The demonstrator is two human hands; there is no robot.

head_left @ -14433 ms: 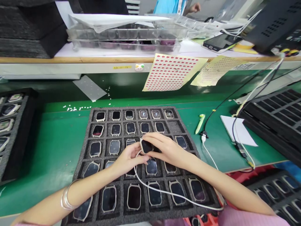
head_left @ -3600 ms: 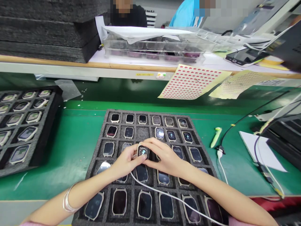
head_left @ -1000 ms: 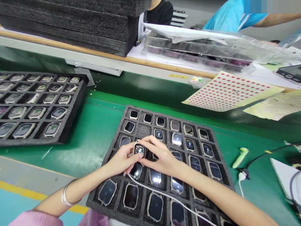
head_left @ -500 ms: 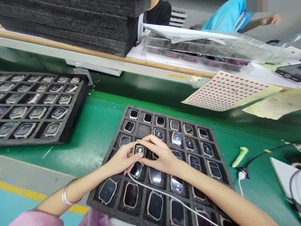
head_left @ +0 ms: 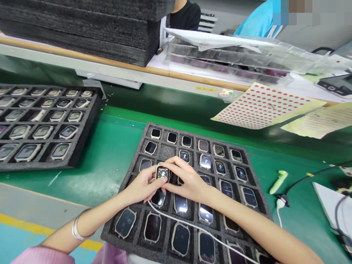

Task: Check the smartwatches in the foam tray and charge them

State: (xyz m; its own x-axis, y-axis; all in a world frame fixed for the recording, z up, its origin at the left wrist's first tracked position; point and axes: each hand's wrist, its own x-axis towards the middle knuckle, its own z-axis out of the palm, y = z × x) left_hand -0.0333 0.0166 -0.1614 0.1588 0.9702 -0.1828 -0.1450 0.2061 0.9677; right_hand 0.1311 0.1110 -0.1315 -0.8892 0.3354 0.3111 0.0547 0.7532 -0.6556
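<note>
Green bench (head_left: 110, 157), foam tray (head_left: 167, 151), left hand (head_left: 141, 187), right hand (head_left: 189, 181) gripping lit watch (head_left: 162, 172)

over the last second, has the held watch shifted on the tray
No: the watch stays just below the empty cell of the foam tray, between left hand and right hand.

Single cam, head-worn, wearer's own POV. Faces fwd + steeply down over green bench (head_left: 110, 154). Frame rolled: shelf (head_left: 110, 63) edge slopes from upper left down to right. Close range: forearms enter from bottom edge, left hand (head_left: 141, 187) + right hand (head_left: 189, 182) meet on watch (head_left: 162, 173) just below frame ctr. Tray (head_left: 167, 151) fills lower ctr, cut off at bottom. 2nd tray (head_left: 87, 124) clipped at left edge. Co-workers' torsos (head_left: 187, 14) along top edge, farther off.
</note>
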